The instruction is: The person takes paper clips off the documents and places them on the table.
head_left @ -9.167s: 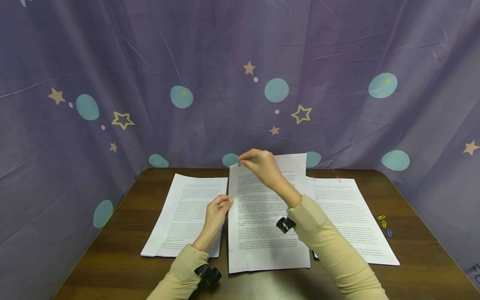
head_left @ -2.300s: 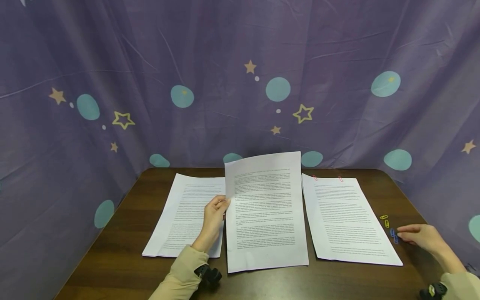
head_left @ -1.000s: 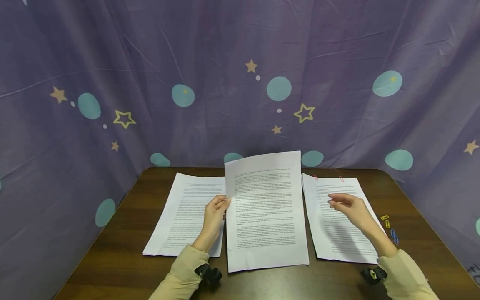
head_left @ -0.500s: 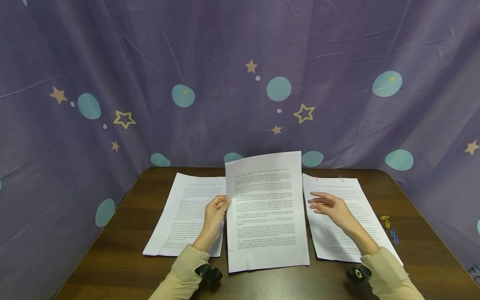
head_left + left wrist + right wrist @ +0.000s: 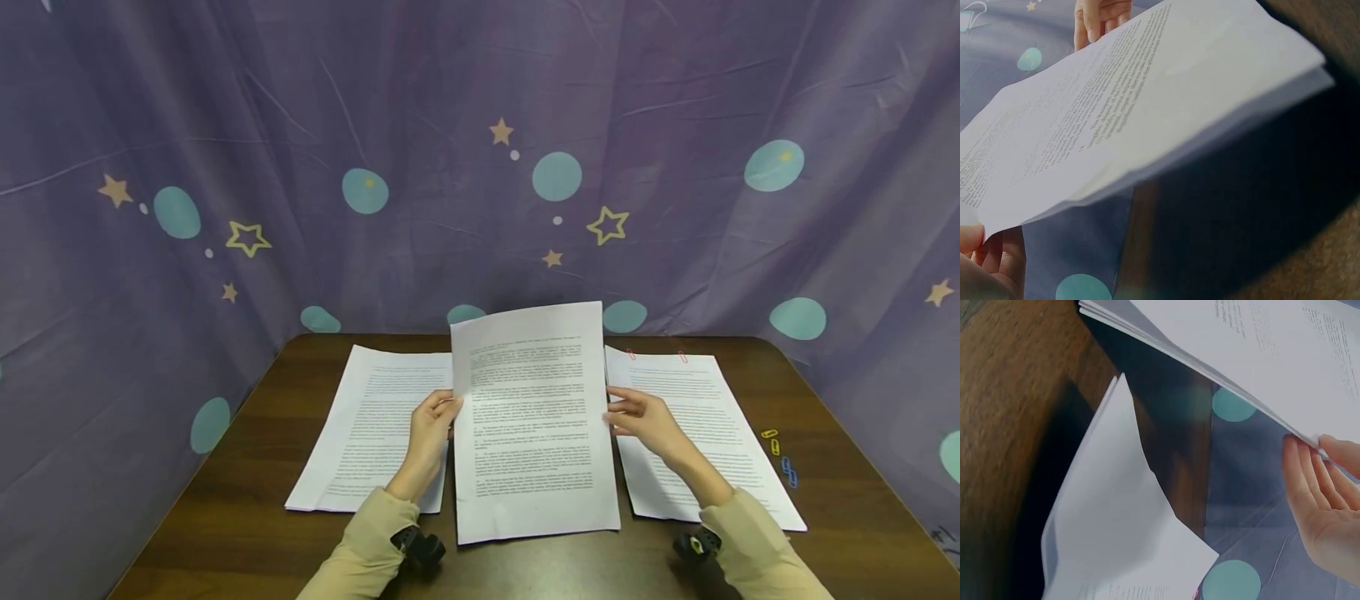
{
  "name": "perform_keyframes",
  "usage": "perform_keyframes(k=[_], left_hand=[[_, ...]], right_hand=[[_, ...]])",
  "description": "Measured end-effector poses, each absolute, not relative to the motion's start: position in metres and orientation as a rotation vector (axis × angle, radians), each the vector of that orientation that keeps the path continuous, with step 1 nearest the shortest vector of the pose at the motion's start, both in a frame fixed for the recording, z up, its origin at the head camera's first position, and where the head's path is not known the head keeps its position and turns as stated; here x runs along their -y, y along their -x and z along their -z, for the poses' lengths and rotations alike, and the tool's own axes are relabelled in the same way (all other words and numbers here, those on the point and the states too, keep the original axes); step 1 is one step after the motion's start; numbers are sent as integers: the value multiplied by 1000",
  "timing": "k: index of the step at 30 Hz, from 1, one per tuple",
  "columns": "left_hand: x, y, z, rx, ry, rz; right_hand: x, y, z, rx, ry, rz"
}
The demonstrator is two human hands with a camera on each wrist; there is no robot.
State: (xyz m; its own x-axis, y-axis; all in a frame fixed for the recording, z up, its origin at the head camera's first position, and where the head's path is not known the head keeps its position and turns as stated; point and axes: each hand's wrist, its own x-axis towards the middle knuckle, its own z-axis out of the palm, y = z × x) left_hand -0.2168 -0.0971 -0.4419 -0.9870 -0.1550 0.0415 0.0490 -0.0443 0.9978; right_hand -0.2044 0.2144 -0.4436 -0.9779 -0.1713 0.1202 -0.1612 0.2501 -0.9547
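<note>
Upright before me stands a stack of printed sheets (image 5: 536, 425), its layered edge visible in both wrist views. My left hand (image 5: 429, 433) grips it by the left edge; in the left wrist view the thumb (image 5: 971, 237) lies on the front face. At the opposite edge is my right hand (image 5: 645, 421). The right wrist view shows that thumb (image 5: 1340, 453) on the printed side and the fingers (image 5: 1304, 478) behind, pinching the edge. No clip shows along the held stack's top edge.
Another printed stack (image 5: 337, 467) lies at left. The right-hand stack (image 5: 697, 450) carries two red paper clips (image 5: 682, 357) on its top edge. Beside it on the wooden table (image 5: 225, 533) lie two yellow paper clips (image 5: 775, 447) and two blue paper clips (image 5: 792, 479). A purple curtain (image 5: 420, 100) hangs behind.
My right hand left the held stack's top-left corner, where a blue paper clip showed, and went to the table clips. A second blue clip lies there now. The hand then came to the stack's right edge.
</note>
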Motion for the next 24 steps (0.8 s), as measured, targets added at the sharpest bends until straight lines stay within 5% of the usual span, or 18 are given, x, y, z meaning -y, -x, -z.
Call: perform_keyframes(k=[24], left_hand=[[99,255,450,2331,-147,2120]], right_hand=[[-207,234,451,-2380,55,1808]])
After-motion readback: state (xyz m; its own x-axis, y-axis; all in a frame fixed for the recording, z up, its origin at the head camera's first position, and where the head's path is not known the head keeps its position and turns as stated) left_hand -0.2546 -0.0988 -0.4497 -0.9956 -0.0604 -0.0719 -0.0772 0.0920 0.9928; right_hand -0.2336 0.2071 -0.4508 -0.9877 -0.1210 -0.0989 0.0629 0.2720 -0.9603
